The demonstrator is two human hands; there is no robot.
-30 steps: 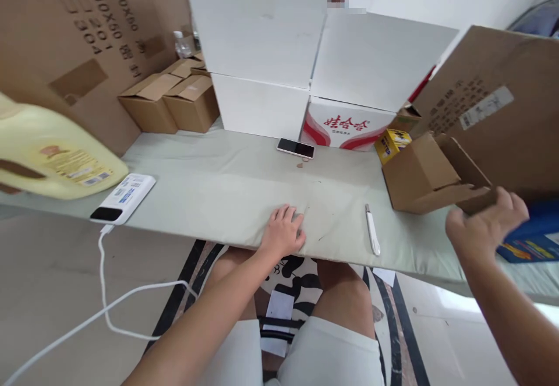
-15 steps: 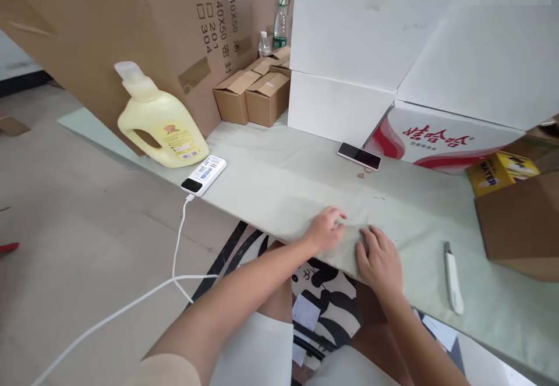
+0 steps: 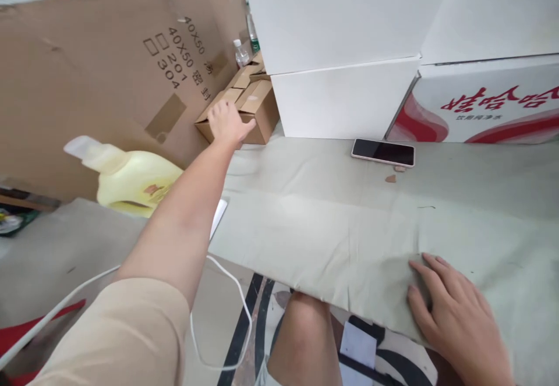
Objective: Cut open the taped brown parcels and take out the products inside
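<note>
My left hand (image 3: 227, 121) is stretched out at the small brown cardboard boxes (image 3: 257, 112) by the back of the table. Its thumb stands apart from the fingers, which overlap the front of a box; whether they touch it I cannot tell. Palm down, my right hand (image 3: 458, 310) lies on the cloth-covered table (image 3: 297, 217) near the front edge, fingers spread and holding nothing. A phone (image 3: 383, 152) with a dark screen lies farther back, beside small brown scraps (image 3: 391, 179).
Left of my forearm, a yellow jug (image 3: 126, 179) leans against a large cardboard sheet (image 3: 109, 71). My arm mostly covers a white power bank (image 3: 218, 217); a white cable (image 3: 244, 298) hangs below. White boxes (image 3: 340, 103) wall the back, and plastic bottles (image 3: 240, 54) stand behind the small boxes.
My left hand has moved from the front of the table forward and left to the small boxes. My right hand still rests on the cloth. The view has turned left; the utility knife is out of view.
</note>
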